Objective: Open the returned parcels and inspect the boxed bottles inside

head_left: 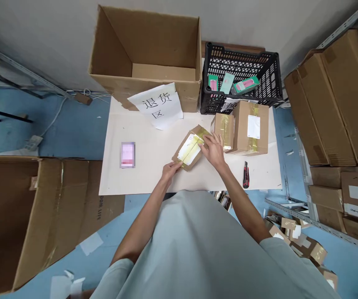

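Observation:
A small cardboard box (183,143) with a white label and yellowish clear tape lies at a slant on the white table. My left hand (170,171) grips its lower left corner between thumb and fingers. At the opposite end, my right hand (213,150) has bent fingers closed on the taped upper right edge; whether they pinch the tape itself is too small to tell. Just right of that hand stand a small taped carton (224,131) and a larger labelled carton (252,126). A red and black utility knife (246,175) lies near the table's front edge.
A large open cardboard box (163,71) stands at the back beside a black plastic crate (241,99) holding several green boxes. A paper sign (162,106) hangs on the box's front. A blurred pink item (127,155) lies left. Shelves with cartons (331,104) flank the right.

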